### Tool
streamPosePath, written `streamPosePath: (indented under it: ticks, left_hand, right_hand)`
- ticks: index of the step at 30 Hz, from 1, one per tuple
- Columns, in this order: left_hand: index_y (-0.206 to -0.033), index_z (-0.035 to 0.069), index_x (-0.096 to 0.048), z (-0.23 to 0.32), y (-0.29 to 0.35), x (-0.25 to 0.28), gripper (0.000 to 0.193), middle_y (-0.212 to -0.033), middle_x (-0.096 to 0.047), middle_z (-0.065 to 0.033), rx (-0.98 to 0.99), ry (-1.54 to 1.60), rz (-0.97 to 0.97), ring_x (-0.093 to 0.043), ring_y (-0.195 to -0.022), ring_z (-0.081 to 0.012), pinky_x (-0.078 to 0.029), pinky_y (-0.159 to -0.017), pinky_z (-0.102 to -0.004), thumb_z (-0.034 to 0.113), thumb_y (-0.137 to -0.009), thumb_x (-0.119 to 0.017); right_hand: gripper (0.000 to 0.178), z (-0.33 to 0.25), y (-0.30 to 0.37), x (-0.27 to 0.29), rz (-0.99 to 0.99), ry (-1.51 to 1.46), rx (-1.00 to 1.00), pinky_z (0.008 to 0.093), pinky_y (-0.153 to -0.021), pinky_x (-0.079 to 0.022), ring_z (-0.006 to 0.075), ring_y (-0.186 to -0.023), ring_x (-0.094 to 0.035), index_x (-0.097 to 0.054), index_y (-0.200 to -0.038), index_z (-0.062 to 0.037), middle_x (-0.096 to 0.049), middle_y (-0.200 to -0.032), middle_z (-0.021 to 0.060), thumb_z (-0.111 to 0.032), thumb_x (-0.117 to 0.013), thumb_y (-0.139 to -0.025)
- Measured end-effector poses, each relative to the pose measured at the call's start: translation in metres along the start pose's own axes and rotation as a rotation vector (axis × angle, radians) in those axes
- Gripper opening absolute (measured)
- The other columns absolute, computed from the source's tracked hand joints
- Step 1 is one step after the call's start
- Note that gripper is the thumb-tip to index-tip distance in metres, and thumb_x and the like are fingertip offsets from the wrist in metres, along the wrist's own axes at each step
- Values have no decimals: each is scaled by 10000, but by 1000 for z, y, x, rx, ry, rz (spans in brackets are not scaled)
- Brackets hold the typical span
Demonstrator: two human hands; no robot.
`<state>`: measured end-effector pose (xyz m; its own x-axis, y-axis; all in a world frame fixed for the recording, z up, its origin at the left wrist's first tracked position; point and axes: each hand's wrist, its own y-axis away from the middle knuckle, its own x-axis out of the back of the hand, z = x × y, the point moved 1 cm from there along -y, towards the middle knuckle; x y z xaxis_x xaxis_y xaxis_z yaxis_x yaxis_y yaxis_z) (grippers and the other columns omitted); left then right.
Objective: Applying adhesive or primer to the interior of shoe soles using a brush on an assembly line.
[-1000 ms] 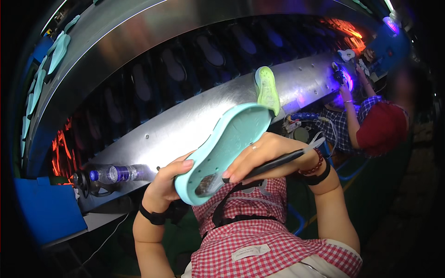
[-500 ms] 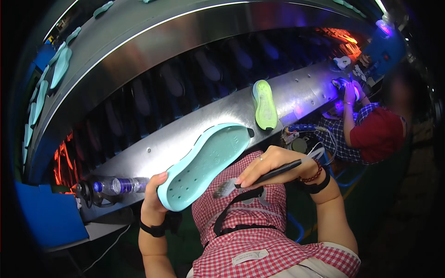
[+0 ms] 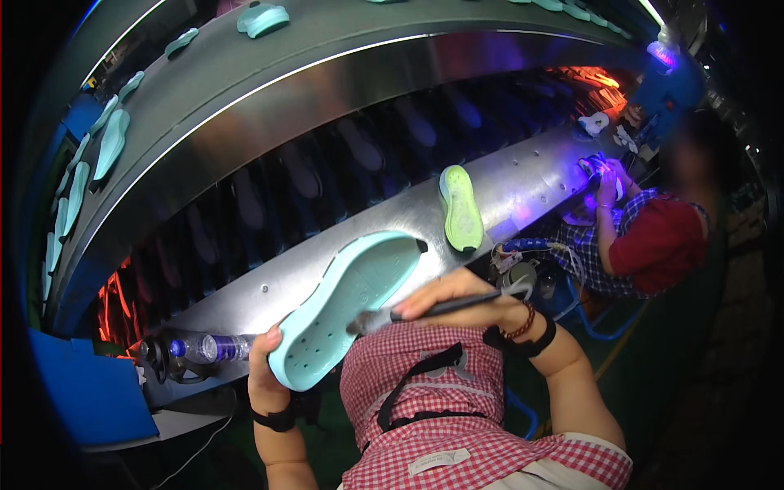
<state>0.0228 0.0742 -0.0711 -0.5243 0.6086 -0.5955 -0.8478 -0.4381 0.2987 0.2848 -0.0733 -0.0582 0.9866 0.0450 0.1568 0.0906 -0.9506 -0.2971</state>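
Observation:
My left hand (image 3: pixel 265 367) grips the heel end of a light-blue shoe sole (image 3: pixel 314 322), thumb over the rim. The sole is tilted, with its hollow, hole-dotted inside facing me and a dark patch at the toe tip. In my right hand (image 3: pixel 457 296) is a brush (image 3: pixel 465 303) with a dark handle, fingers closed around it. The bristles overlap the near side of the sole's inside; whether they press on it I cannot tell. A yellow-green sole (image 3: pixel 462 210) lies on the metal ledge beyond, its near tip dark.
The metal ledge (image 3: pixel 523 175) curves along a conveyor (image 3: pixel 196 90) carrying several light-blue soles. Plastic bottles (image 3: pixel 220 348) lie at the ledge's left end. Orange glow shows at both ends of the dark slot. A co-worker (image 3: pixel 653 249) in red handles a piece under violet light at right.
The brush has moved left and up from in front of my apron onto the sole's inside. The sole has shifted slightly left and down in view, which has also tilted.

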Motion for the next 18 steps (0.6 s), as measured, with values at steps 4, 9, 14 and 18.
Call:
streamPosePath:
  ticks: [4, 9, 14, 18]
  left_hand:
    - [-1192, -28, -464, 0, -4, 20, 623, -1117, -548, -200, -22, 265, -97, -585, -922, -325, -466, -831, -458, 440, -780, -462]
    - [-1249, 56, -427, -50, -58, 11, 777, -1212, -493, -176, -215, 556, 118, -451, -1132, -358, -344, -953, -520, 680, -818, -259]
    - [-1293, 12, -328, -74, -68, -3, 984, -1136, -505, -247, -112, 335, -5, -490, -1064, -402, -392, -910, -519, 793, -727, -136]
    - [-1297, 10, -321, -66, -71, -17, 959, -1123, -511, -247, -61, 521, -102, -497, -1053, -410, -393, -900, -535, 772, -750, -123]
  right_hand:
    - [225, -22, 10, -6, -113, -54, 39, 314, -829, -489, 222, -925, -620, -639, -941, 4, -638, -984, 148, -26, -684, -723]
    - [258, -27, 9, -29, 148, -282, -52, 273, -850, -463, 186, -953, -593, -615, -993, 25, -629, -1005, 134, 20, -660, -739]
    - [274, 15, 6, -46, 220, -396, -309, 253, -837, -470, 146, -939, -581, -593, -1036, 36, -615, -1030, 117, 9, -638, -767]
    - [261, 26, 15, -46, 275, -528, -315, 265, -833, -482, 168, -939, -592, -596, -1007, 47, -614, -1021, 148, 76, -624, -749]
